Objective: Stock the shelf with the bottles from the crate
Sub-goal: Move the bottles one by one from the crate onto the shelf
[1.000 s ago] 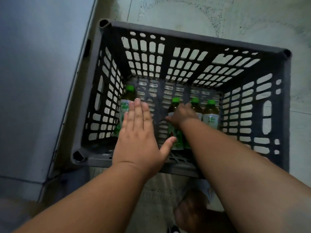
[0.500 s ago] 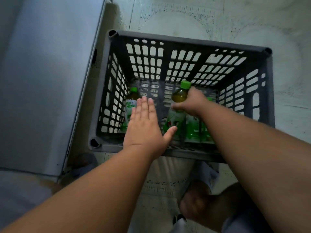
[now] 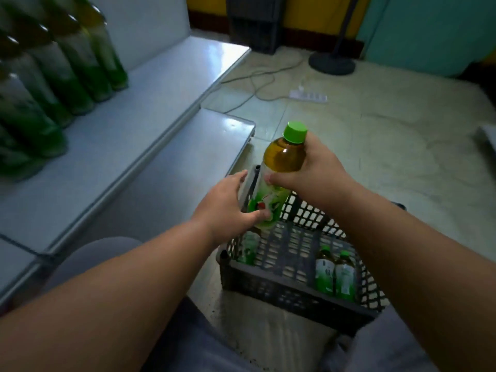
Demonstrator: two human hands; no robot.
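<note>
My right hand (image 3: 311, 173) is shut on a green-capped tea bottle (image 3: 279, 167), held upright above the dark grey slatted crate (image 3: 290, 288). My left hand (image 3: 228, 208) is spread open at the bottle's lower left, its thumb touching the green label. Inside the crate stand two bottles (image 3: 335, 273) at the right and one bottle (image 3: 248, 247) at the left corner. The grey shelf (image 3: 112, 140) runs along the left, with a blurred row of several green bottles (image 3: 59, 68) on its upper tier.
A lower shelf tier (image 3: 171, 167) lies beside the crate. On the floor beyond are a white power strip (image 3: 308, 95) with cables, a round fan base (image 3: 332, 64) and a dark box (image 3: 255, 20). My knees show at the bottom.
The right hand lifted one bottle out of the crate. The view swung up from the crate to the shelf and floor. The left hand rose and now touches the bottle's label.
</note>
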